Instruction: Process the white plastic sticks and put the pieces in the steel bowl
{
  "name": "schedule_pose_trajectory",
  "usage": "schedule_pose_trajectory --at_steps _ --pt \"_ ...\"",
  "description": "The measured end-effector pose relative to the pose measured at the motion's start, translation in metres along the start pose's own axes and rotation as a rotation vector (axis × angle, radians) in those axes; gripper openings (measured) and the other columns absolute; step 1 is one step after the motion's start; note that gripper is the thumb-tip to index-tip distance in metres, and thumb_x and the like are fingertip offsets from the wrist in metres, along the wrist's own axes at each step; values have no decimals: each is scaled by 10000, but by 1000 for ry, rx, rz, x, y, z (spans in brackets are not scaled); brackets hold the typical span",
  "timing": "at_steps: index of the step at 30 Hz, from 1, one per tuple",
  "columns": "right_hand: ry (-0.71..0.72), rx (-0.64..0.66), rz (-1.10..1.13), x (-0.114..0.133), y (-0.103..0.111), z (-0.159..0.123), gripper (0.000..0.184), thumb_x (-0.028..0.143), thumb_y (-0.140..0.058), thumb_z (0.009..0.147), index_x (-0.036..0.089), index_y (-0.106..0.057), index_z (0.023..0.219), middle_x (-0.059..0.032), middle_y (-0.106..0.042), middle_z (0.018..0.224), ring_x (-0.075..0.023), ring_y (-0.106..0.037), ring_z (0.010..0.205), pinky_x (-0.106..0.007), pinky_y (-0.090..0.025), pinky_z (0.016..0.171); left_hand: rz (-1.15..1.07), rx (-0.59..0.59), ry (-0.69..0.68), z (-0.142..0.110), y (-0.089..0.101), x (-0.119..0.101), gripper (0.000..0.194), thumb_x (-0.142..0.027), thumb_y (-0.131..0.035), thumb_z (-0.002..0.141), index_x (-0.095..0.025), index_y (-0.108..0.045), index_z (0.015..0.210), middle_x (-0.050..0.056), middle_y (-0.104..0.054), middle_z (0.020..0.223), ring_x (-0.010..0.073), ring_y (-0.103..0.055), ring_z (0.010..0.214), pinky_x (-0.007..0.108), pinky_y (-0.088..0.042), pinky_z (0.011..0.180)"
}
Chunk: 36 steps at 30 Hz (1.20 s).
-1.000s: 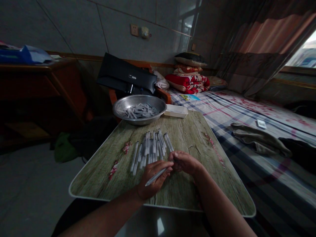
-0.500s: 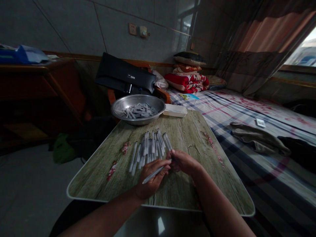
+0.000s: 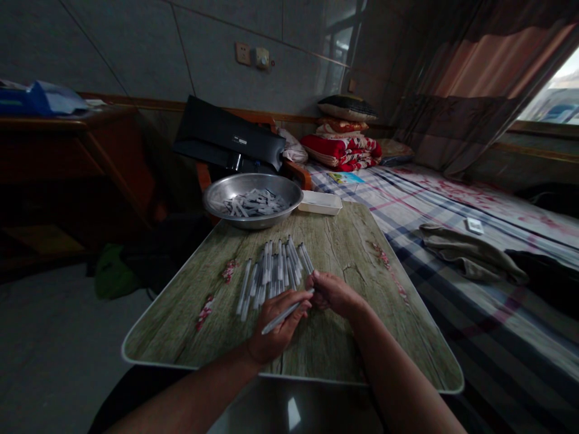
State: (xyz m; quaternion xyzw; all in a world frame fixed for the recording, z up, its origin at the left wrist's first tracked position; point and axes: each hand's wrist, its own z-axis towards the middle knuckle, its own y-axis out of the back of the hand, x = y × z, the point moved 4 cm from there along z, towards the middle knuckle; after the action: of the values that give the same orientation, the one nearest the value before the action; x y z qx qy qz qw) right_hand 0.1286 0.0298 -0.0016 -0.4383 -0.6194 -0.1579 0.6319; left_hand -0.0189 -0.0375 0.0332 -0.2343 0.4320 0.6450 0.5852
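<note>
Wood-print tabletop [image 3: 335, 253] beside a plaid-sheeted bed [image 3: 474, 313] holds a steel bowl [image 3: 253, 182] of pale pieces (too small to name) and loosely laid white pens [image 3: 274, 277]; the left hand [image 3: 274, 325] grips one pen [image 3: 284, 317], the right hand [image 3: 332, 294] pinching its far end.

One slim white plastic pen-like tube [image 3: 284, 318], held slantwise at lower centre of the frame, tip toward the right. Dozens of matching tubes [image 3: 274, 277] in a loose fan just above; short white pieces [image 3: 253, 204] heaped in a round steel bowl [image 3: 271, 179] at upper centre.
</note>
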Motion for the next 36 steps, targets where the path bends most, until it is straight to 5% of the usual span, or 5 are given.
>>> schedule_pose_trajectory --at_steps 10,15,27,31,36 --pt "52 117 112 5 -7 -2 358 447 -756 758 184 -530 847 75 -422 573 -59 -288 447 -190 -183 407 -51 -46 14 2 3 -1 203 -190 -568 934 -242 -694 1084 16 -725 866 109 -693 686 218 -551 670" --pt "14 -2 2 -1 -1 1 493 662 -561 834 175 -539 764 68 -407 497 -67 -277 405 -204 -172 389 -85 -37 64 2 3 1 203 -196 -582 925 -243 -710 1075 25 -728 860 120 -691 685 228 -544 670" --pt "67 -21 -10 3 -5 0 455 625 -618 806 178 -539 782 59 -441 524 -70 -310 412 -209 -177 392 -135 -36 104 1 1 4 193 -222 -586 923 -238 -719 1062 32 -727 850 127 -681 678 239 -537 660" --pt "26 -35 -132 -1 -5 2 547 661 -574 835 179 -467 598 62 -373 467 -56 -273 397 -224 -172 395 -225 -91 203 3 1 9 178 -277 -588 925 -225 -721 1031 18 -721 792 115 -658 640 234 -533 641" --pt "132 -59 -32 8 -15 2 435 556 -686 805 189 -466 729 79 -388 556 -49 -279 446 -198 -184 413 -421 -237 397 7 3 19 216 -365 -622 894 -192 -708 991 17 -709 762 115 -641 619 236 -532 614"
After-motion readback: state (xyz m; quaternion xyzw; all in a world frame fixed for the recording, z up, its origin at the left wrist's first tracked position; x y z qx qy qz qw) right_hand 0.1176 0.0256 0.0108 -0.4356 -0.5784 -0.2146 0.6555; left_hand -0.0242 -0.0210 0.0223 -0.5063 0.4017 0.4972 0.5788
